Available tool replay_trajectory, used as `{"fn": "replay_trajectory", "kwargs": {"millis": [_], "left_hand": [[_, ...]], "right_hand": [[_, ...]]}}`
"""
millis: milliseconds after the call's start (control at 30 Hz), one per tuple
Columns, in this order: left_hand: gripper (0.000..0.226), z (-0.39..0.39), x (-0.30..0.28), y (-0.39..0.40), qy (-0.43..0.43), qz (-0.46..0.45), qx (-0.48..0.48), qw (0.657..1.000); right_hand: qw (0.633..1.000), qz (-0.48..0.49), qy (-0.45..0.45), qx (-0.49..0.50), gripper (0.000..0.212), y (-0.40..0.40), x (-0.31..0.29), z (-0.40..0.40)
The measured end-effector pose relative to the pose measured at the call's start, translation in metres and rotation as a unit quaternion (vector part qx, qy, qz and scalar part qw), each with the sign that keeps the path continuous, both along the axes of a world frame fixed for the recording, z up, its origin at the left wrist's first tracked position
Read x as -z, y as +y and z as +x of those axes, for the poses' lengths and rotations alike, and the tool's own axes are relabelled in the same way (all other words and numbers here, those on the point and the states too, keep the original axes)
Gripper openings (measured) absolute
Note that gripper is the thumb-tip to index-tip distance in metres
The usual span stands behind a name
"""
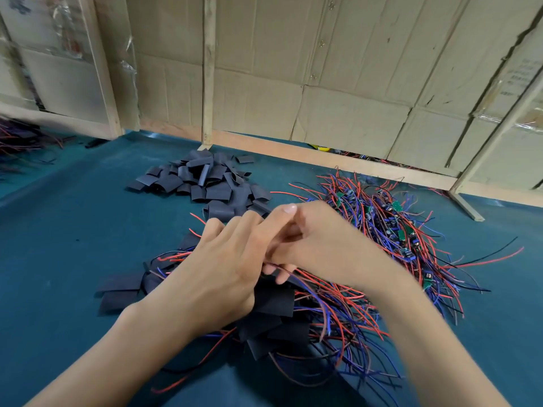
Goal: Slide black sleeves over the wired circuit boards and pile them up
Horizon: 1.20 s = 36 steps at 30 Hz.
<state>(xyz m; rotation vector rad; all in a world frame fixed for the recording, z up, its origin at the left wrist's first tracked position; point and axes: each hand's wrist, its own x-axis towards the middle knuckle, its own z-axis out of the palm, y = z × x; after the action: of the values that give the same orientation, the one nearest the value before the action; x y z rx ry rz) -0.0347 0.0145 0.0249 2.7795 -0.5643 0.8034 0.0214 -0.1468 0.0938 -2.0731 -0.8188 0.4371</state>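
Observation:
My left hand point(223, 259) and my right hand point(320, 242) meet above the near pile of sleeved boards point(276, 312). The left fingers curl round a black sleeve point(271, 278), of which only an edge shows. With its fingers curled under and its thumb up, my right hand grips a wired circuit board; the board is hidden and only its red and blue wires point(311, 277) trail out. Empty black sleeves point(205, 180) are heaped beyond the hands. Bare green boards with wires point(382, 218) lie in a tangle to the right.
Everything lies on a teal table mat point(73, 230). A cardboard wall point(323, 83) with wooden posts closes the back, and a post foot point(467, 204) juts onto the mat at right. More wired parts point(17, 139) lie at the far left.

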Motion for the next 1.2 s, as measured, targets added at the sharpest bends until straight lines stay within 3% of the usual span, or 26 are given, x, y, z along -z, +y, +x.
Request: {"fn": "replay_trajectory", "kwargs": {"millis": [67,167,233,267,367,433,500,567,700,800,867,967,1000,1033,1100,1167,1200], "left_hand": [[0.095,-0.001,-0.001,-0.004,0.0,-0.022,0.0,1.0],[0.087,-0.005,-0.003,-0.01,0.002,-0.042,0.031,0.999],[0.071,-0.006,-0.005,-0.01,0.006,-0.013,0.053,0.999],[0.068,-0.006,-0.005,-0.01,0.011,0.012,0.057,0.998],[0.077,-0.007,-0.002,-0.011,0.063,0.071,0.052,0.994],[0.081,-0.009,0.005,-0.013,0.098,0.067,0.046,0.992],[0.085,-0.01,0.012,-0.013,0.129,0.035,0.043,0.99],[0.096,-0.009,0.016,-0.012,0.147,0.009,0.047,0.988],[0.109,-0.008,0.002,0.002,0.2,-0.079,0.117,0.97],[0.087,-0.009,-0.026,0.025,0.301,-0.23,0.175,0.909],[0.066,-0.003,-0.045,0.032,0.317,-0.297,0.182,0.882],[0.064,0.02,-0.078,0.021,0.351,-0.399,0.15,0.834],[0.067,0.031,-0.085,0.02,0.352,-0.41,0.123,0.833],[0.075,0.042,-0.088,0.022,0.34,-0.4,0.091,0.846],[0.068,0.068,-0.077,0.036,0.279,-0.332,0.022,0.901],[0.043,0.091,-0.046,0.057,0.243,-0.158,-0.114,0.95],[0.039,0.101,-0.027,0.065,0.267,-0.071,-0.174,0.945]], "right_hand": [[0.999,0.022,-0.03,0.035,0.008,-0.023,-0.014,0.014],[0.964,0.109,-0.091,0.225,0.007,-0.078,-0.027,0.049],[0.922,0.074,-0.138,0.355,0.007,-0.118,-0.02,0.072],[0.905,0.006,-0.155,0.397,0.005,-0.137,-0.011,0.084],[0.881,-0.247,-0.062,0.399,0.013,-0.169,0.02,0.103],[0.884,-0.286,0.041,0.369,0.035,-0.171,0.038,0.105],[0.885,-0.288,0.016,0.365,0.044,-0.17,0.046,0.106],[0.881,-0.294,-0.027,0.369,0.033,-0.171,0.045,0.11],[0.895,-0.212,-0.011,0.391,0.015,-0.18,0.033,0.109],[0.905,-0.14,-0.012,0.401,0.016,-0.183,0.024,0.107],[0.901,-0.092,-0.024,0.422,0.015,-0.183,0.016,0.104],[0.899,-0.011,-0.043,0.435,0.017,-0.184,0.011,0.101],[0.899,0.023,-0.05,0.434,0.019,-0.183,0.011,0.1],[0.897,0.059,-0.056,0.435,0.02,-0.182,0.01,0.099],[0.888,0.116,-0.07,0.44,0.021,-0.182,0.009,0.098],[0.884,0.139,-0.084,0.438,0.024,-0.182,0.005,0.098],[0.885,0.152,-0.086,0.432,0.025,-0.181,0.003,0.096]]}}
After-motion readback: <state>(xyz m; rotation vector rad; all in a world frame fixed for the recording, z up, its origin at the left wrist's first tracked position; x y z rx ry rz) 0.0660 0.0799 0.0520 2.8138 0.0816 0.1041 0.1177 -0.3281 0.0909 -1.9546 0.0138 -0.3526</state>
